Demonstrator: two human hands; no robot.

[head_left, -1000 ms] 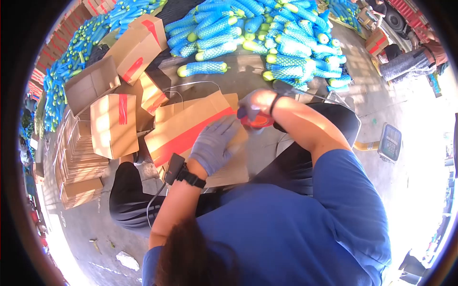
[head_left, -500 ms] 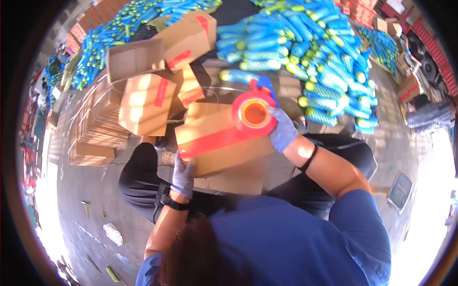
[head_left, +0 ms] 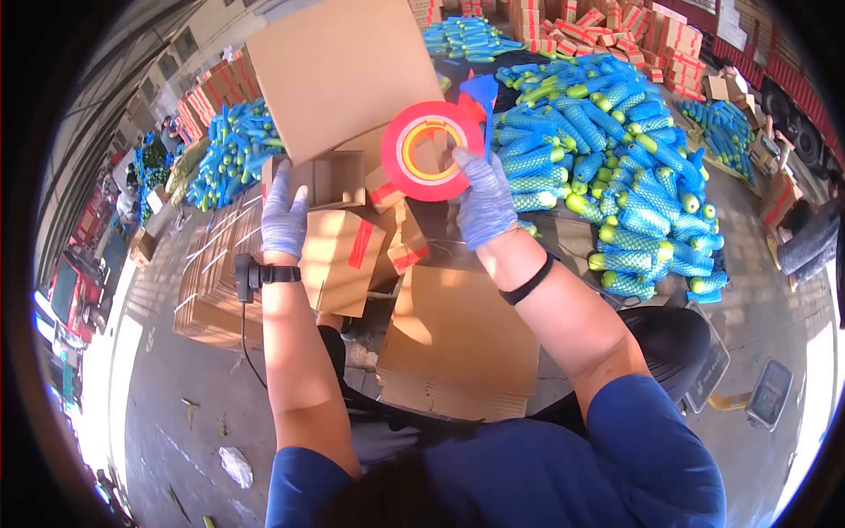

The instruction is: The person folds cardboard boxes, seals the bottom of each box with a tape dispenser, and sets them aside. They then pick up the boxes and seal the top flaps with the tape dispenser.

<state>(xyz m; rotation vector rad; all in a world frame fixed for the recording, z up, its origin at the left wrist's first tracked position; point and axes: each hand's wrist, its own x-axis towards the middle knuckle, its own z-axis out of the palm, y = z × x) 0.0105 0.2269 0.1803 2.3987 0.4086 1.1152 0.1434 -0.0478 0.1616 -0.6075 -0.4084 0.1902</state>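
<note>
My right hand (head_left: 487,201), in a pale glove, is wrapped round a tape dispenser (head_left: 440,188) with a wide roll of red tape and a blue handle. My left hand (head_left: 286,216), gloved too, is raised at the left with fingers apart and nothing in it. Just beyond its fingertips is a cardboard box (head_left: 343,75), tilted, its plain brown side facing me and its lower corner close to my fingers. Between my legs lies a stack of flattened cartons (head_left: 462,339).
Bundled flat cartons (head_left: 216,286) stand at the left beside a red-taped box (head_left: 339,260) and an open box (head_left: 341,179). Blue-netted green vegetables (head_left: 607,158) are heaped ahead and right. A scale display (head_left: 770,396) lies right; taped boxes (head_left: 607,31) are piled behind.
The box has gone from my lap up and forward, out of my left hand, which has opened. My right hand has risen with the tape dispenser. The flattened cartons now show below.
</note>
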